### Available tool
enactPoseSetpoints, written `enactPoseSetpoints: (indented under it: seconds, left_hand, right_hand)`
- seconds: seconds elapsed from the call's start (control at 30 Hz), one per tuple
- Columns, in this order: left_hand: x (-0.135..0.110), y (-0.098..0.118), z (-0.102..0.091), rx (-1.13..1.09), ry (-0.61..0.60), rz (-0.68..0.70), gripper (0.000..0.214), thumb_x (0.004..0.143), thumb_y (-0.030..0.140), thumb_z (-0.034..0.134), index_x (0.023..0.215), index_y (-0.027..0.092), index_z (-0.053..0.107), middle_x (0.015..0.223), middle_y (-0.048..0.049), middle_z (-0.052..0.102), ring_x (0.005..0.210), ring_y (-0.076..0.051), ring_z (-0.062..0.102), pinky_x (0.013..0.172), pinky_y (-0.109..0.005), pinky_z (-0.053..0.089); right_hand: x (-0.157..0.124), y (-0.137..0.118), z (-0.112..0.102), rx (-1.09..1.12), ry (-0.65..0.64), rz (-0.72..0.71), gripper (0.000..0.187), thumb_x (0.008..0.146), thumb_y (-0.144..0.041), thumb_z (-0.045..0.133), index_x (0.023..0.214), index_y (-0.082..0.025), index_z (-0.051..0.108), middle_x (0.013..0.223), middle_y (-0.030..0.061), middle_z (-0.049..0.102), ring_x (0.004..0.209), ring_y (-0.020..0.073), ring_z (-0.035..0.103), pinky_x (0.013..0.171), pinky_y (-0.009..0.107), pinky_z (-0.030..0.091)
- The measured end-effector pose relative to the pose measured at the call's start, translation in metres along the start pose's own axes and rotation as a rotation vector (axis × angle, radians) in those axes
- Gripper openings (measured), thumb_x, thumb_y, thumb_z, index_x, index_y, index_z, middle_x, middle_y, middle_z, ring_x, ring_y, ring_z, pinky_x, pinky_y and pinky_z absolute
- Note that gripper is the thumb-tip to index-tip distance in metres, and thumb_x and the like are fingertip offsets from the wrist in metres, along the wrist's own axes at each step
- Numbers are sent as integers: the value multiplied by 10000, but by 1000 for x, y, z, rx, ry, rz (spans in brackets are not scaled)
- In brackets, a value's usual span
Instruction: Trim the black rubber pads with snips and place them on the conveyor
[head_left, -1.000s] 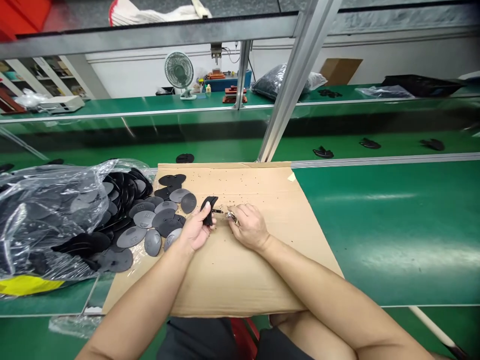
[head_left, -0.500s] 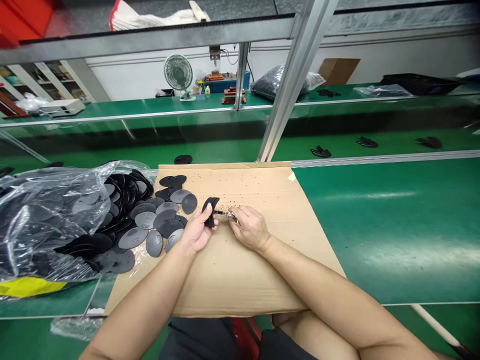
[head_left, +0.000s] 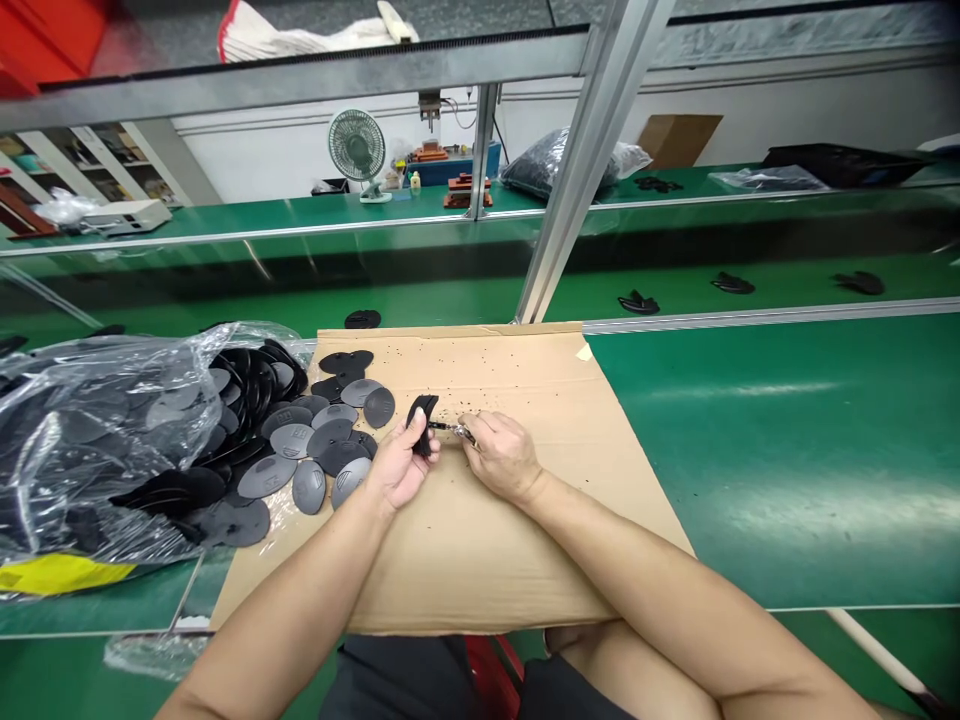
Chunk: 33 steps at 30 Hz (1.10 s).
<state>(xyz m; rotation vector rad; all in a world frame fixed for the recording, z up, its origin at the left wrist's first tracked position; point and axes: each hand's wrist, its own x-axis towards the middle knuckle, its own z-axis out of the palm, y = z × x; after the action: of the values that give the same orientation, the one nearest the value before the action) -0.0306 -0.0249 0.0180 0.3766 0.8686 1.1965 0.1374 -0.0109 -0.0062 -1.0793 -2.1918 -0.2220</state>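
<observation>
Left hand: clamped on a black plastic piece, above the cardboard sheet.
Right hand: pinching a small metal tool against it.
Change: barely any; same grips as before.

Black plastic piece; black and grey oval discs in a clear bag, left; brown cardboard sheet flecked with black specks; green bench; yellow label, near left

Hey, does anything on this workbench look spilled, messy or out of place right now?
Yes. Small dark specks are scattered over the brown cardboard sheet beyond the hands, like trimmings. Flat grey and black plastic discs have slid out of the clear plastic bag onto the cardboard's left edge.
</observation>
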Motion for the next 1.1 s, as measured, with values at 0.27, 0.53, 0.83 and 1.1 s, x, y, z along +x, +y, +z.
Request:
enactPoseSetpoints:
  seconds: [0.27,0.53,0.83,1.1]
  left_hand:
    - [2,-4,-1,64,-9,146,515,603,403,834,870,167,462,664,28,511,556,-94,532,470,-182,415]
    - [2,-4,0,83,-23,174,505,630,422,814,901,171,468,665,27,516,562,-95,533,478,-182,410]
    - [3,-4,-1,99,-18,175,518,613,436,819,877,172,460,661,25,511,564,-103,537,478,-191,413]
    - [5,-3,-4,70,-5,170,490,644,401,806,903,180,454,695,21,519,593,-112,555,511,-209,438]
  right_hand:
    - [-2,1,2,65,-68,74,150,821,-136,502,924,-185,600,799,57,631,720,194,558,695,291,432]
    - [-2,0,5,113,-25,103,146,824,-162,509,937,-186,598,793,65,614,759,209,559,721,302,447]
    - [-1,0,3,95,-25,82,168,802,-148,511,941,-180,600,795,67,615,757,211,558,724,304,450]
    - [-1,2,3,126,-36,93,175,817,-128,488,941,-185,597,819,58,637,745,198,575,717,289,460]
